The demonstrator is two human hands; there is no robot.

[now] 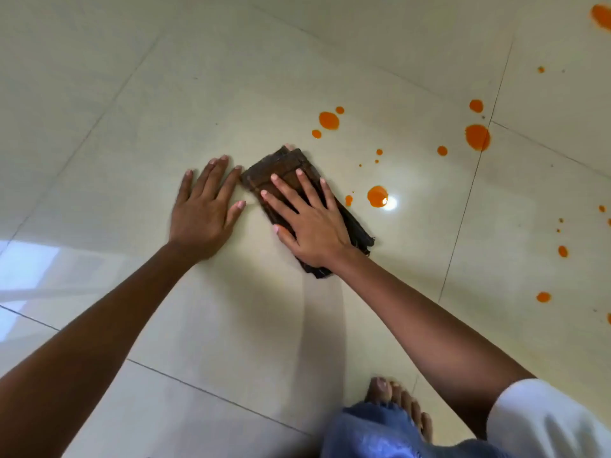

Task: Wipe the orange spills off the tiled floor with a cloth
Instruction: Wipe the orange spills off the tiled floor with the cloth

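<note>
A folded dark brown cloth [284, 170] lies flat on the cream tiled floor [231, 94]. My right hand [307, 219] presses down on it with fingers spread. My left hand [205, 206] rests flat on the bare tile just left of the cloth, its fingertips touching the cloth's edge. Orange spills dot the floor to the right: a blob [329, 120] beyond the cloth, one [377, 196] right beside it, a larger one [477, 137] on a grout line, and several small drops farther right.
My bare foot [396, 401] and a blue trouser leg [373, 434] are at the bottom, with a white sleeve [545, 421] at the lower right. A bright window reflection [29, 266] lies on the tiles at the left. Another orange patch [601, 16] sits at the top right corner.
</note>
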